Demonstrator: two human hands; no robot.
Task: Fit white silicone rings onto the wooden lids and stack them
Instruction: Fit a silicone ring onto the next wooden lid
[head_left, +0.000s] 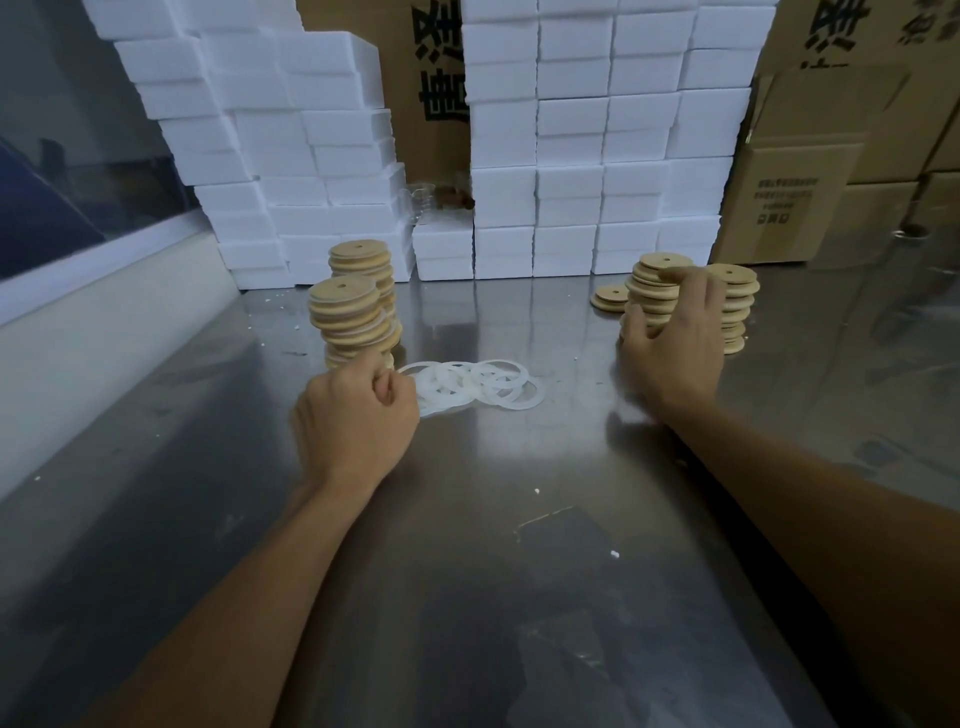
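Head view: hands (670, 338) among lid stacks (345, 317), rings (478, 387).

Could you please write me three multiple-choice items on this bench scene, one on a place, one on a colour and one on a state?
1. Where do the loose silicone rings lie?
A. On the metal table between the two groups of lid stacks
B. On top of the foam blocks
C. Inside a cardboard box

2. What colour are the foam blocks stacked at the back?
A. Blue
B. White
C. Black

3. What is the right hand doing?
A. Lying flat on the table
B. Holding a foam block
C. Reaching onto the right lid stack with its fingers on the top lids

Answers: 1 A, the rings sit on the table right of the left hand; 2 B, the blocks are plainly white; 3 C, its fingers curl over the stack's upper lids.
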